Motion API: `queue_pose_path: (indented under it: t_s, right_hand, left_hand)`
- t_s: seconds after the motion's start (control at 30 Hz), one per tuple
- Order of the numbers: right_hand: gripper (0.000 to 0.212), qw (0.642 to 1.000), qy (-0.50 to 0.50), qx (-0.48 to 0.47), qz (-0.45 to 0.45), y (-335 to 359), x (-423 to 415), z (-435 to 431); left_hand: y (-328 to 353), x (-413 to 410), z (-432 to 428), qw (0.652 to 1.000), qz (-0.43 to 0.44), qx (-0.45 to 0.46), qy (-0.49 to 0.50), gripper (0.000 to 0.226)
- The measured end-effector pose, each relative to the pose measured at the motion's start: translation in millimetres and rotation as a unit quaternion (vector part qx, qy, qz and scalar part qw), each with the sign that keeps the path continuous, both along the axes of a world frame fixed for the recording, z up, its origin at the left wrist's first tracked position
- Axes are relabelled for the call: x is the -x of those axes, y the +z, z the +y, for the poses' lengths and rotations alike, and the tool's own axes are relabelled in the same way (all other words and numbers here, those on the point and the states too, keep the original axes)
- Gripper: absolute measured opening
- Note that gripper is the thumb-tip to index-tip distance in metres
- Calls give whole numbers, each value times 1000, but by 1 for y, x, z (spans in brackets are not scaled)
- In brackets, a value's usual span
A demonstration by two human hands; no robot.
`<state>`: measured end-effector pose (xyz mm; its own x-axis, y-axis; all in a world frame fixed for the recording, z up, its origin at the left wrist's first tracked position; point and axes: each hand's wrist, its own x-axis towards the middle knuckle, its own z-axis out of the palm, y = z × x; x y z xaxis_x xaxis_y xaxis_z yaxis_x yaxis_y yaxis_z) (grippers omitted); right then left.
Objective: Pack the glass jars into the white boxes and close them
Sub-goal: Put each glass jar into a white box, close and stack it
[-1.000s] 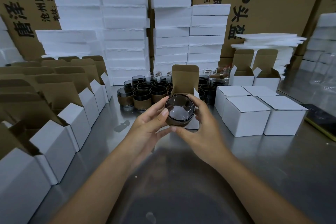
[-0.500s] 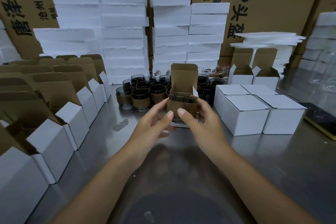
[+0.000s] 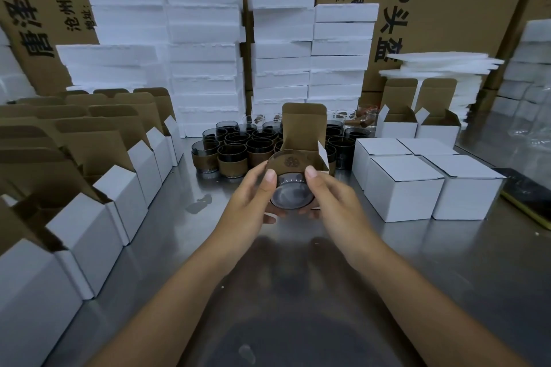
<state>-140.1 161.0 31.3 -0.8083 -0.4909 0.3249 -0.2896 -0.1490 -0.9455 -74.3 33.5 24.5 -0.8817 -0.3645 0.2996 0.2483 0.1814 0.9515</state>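
Just before the open white cardboard box (image 3: 301, 131), the left hand (image 3: 250, 202) and right hand (image 3: 334, 202) grip a dark glass jar in a brown sleeve (image 3: 290, 185), its base tilted toward the camera, hiding the box's inside. More sleeved jars (image 3: 232, 155) stand behind the box.

We see a smoky glass jar (image 3: 290, 194) in a brown sleeve, tipped base toward us, before the open box (image 3: 302, 122). More jars (image 3: 232, 155) cluster mid-counter, and closed boxes (image 3: 402, 188) stand at the right edge.
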Motion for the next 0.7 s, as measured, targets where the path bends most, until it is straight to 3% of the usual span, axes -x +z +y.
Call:
queue_pose_path:
  t_s: [0.33,0.53,0.7]
  right_hand:
    - [35,999,-30,-15,-16,-1,-1,0]
    - [20,1000,-15,12,-17,2,-2,0]
    - [19,999,8,32,-22,2,-2,0]
  left_hand:
    - [2,-2,2,1000,-12,9,-2,50]
    - [-1,-1,1,1000,-11,4,-1,76]
    - [-2,-3,1,1000,-7,6,5,46]
